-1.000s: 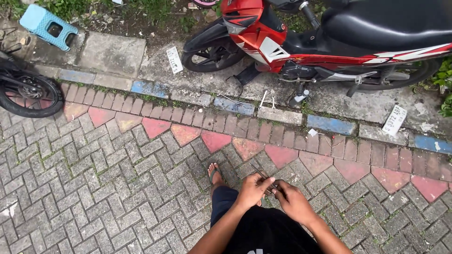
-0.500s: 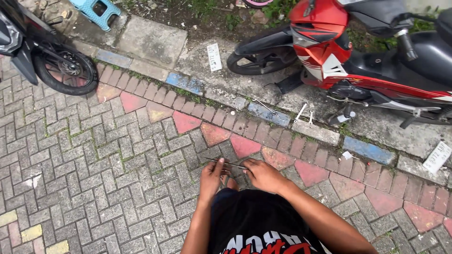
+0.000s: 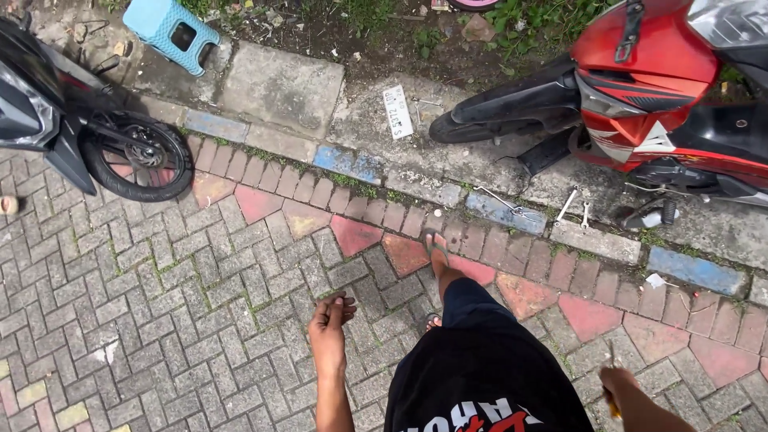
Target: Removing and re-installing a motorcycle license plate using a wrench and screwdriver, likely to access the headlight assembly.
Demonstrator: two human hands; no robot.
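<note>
Both hands have parted: left hand [image 3: 330,320] swings loosely curled and empty, right hand [image 3: 620,384] pinching a thin tool [image 3: 613,376] (keep it pointed down while stepping toward the tools [image 3: 574,206] by the red motorbike [image 3: 664,104]).

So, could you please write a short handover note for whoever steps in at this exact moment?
Left hand: empty, fingers loosely curled, hanging over the brick paving.
Right hand: closed on a thin tool with a yellowish handle, low at the person's side; its tip is too small to identify.
Things: the red motorcycle stands ahead on the right, with two small spanners lying on the kerb beside it. A black motorcycle is parked on the left.
Done: one tool is in hand.
Left: neither hand is at the red motorcycle, and the spanners lie untouched.
</note>
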